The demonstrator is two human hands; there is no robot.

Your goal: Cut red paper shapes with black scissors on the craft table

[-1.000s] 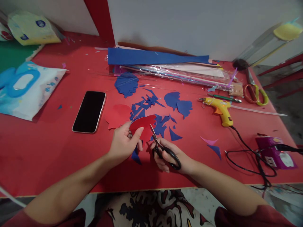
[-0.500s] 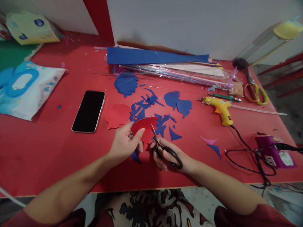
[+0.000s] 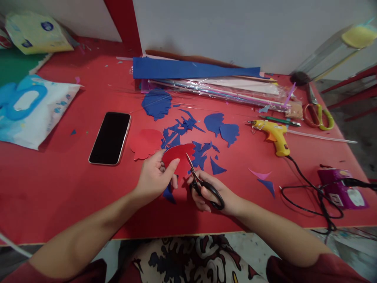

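Observation:
My left hand (image 3: 157, 171) pinches a red foam sheet piece (image 3: 179, 154) with a scalloped edge, thumb on top. My right hand (image 3: 210, 190) grips black-handled scissors (image 3: 216, 195), whose blades lie over the right side of the red piece. Whether the blades are parted is hard to make out. Behind the left hand, another red cutout (image 3: 146, 142) rests on the red table (image 3: 70, 204). Blue foam scraps (image 3: 202, 154) lie scattered just beyond both hands. Two blue petal-like cutouts (image 3: 229, 133) are farther right, and a blue stack of cutouts (image 3: 156, 104) sits behind.
A phone (image 3: 110, 137) and a wipes pack (image 3: 38, 110) lie to the left. On the right are a yellow glue gun (image 3: 273, 133), a purple power box (image 3: 341, 188) with black cables, and a second pair of scissors (image 3: 319, 116). Blue strips (image 3: 194, 68) line the wall.
The red piece and scissors have shifted very slightly up and left. Both hands keep their hold, and the items on the table stay put.

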